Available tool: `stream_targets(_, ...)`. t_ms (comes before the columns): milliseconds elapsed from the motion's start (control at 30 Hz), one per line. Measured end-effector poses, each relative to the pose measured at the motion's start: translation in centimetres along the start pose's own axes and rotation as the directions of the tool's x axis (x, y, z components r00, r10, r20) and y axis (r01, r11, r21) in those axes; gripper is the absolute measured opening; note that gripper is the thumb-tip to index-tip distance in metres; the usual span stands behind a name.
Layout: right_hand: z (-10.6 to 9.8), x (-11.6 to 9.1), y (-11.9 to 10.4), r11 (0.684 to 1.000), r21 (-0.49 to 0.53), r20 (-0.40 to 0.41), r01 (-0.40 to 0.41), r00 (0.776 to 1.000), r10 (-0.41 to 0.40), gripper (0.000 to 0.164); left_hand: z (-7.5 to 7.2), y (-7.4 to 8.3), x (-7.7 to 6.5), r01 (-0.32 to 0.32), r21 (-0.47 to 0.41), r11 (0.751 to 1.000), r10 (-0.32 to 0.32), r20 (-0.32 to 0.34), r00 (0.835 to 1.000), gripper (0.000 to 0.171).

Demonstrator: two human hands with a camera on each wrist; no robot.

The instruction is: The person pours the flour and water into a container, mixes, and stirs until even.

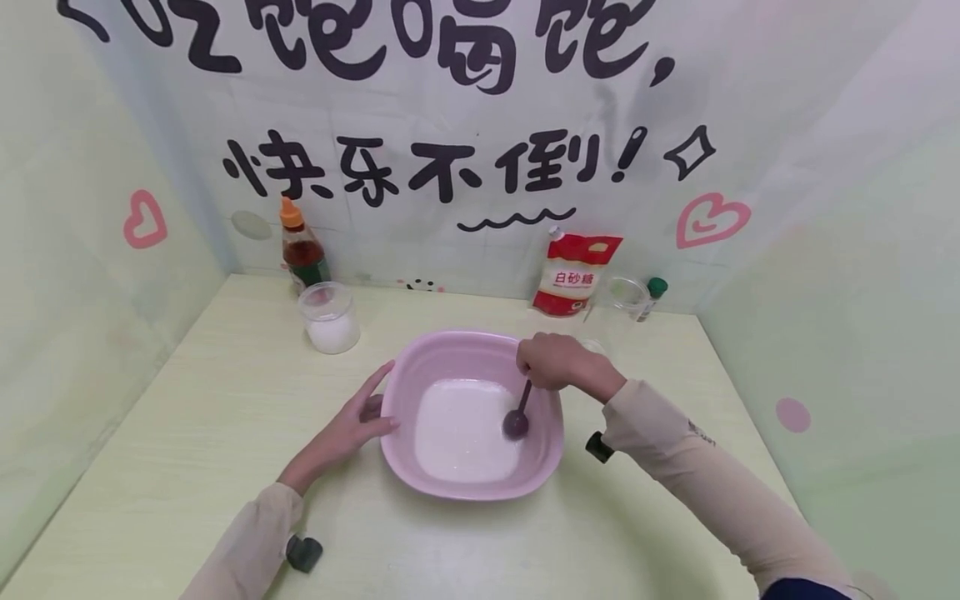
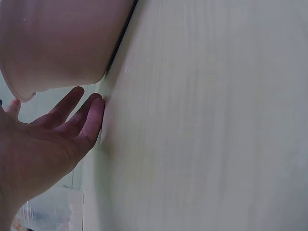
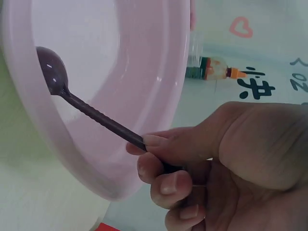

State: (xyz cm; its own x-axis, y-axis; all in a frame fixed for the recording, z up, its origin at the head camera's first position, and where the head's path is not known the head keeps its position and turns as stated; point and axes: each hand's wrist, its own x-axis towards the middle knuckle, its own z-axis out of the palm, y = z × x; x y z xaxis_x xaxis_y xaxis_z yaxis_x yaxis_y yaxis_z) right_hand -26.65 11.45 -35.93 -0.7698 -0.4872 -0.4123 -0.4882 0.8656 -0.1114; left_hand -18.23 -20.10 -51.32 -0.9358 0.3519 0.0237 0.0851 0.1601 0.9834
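Observation:
A pink plastic basin (image 1: 397, 467) stands mid-table with a white layer over its bottom. My right hand (image 1: 552, 360) grips the handle of a dark purple-brown spoon (image 3: 103, 118) above the basin's right side. The spoon's bowl hangs down inside, at the right edge of the white layer. Against the basin's left side rests my left hand (image 1: 351, 427), thumb at the rim and fingers spread along the outer wall. In the left wrist view those fingers (image 2: 91, 120) reach under the rim, fairly straight, close to the tabletop.
Left of the basin, toward the back, stands a clear jar (image 1: 330, 321) of white grains, with an orange-capped sauce bottle (image 1: 303, 250) behind it. At the back right are a red sugar pouch (image 1: 573, 275), a clear container (image 1: 625, 302) and a green-capped bottle (image 1: 654, 293).

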Motion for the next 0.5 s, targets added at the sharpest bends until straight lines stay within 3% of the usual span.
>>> stream_targets(167,-0.3,1.1,0.5,1.0,0.003,-0.103,0.03,0.994,-0.029,0.023,0.0,-0.1,0.0,0.011,-0.004,1.0,-0.011,-0.001,1.0,0.086)
stream_targets(500,-0.2,3.5,0.2,0.983,0.175,-0.269,0.062,0.963,-0.013,0.015,0.0,0.0,-0.1,0.045,0.021,0.999,-0.045,-0.008,0.999,0.079)
